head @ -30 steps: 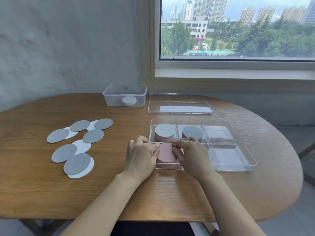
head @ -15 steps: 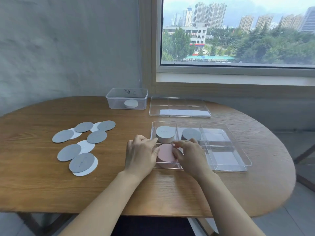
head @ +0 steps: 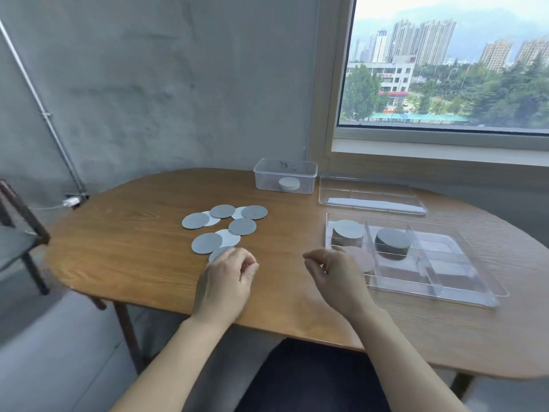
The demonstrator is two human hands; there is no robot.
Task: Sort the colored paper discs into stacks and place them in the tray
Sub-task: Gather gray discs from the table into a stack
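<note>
Head view: the only marks that look like writing are a dark scribble on the lid of the clear box (head: 285,179) at the far side of the table (head: 133,263) and a red sign on a building outside the window (head: 445,69). Both are too small to read. A white stack of discs (head: 288,184) sits inside the box.

The divided tray (head: 463,295) lies to the right, its near rim close to the table's front edge. It holds a light grey stack (head: 348,233) in the far-left compartment and a dark grey stack (head: 392,239) in the one beside it. A pink stack (head: 361,258) sits in the near-left compartment, partly hidden by the right hand (head: 335,278). A flat clear lid (head: 371,200) lies just behind the tray.

The loose discs (head: 222,230), grey and white and overlapping, are spread left of centre. Bare wood lies between them and the tray, and more lies to their left.

The left hand (head: 225,281) hovers at the nearest grey disc (head: 218,253) and covers its near part. Its fingers are loosely curled with nothing seen pinched. Whether it touches the disc cannot be told. The right hand hangs just left of the tray's near-left corner, fingers loosely curled, holding nothing.

A metal pipe (head: 44,114) runs down the grey wall, and a dark frame (head: 23,227) stands beyond the table's left end.
</note>
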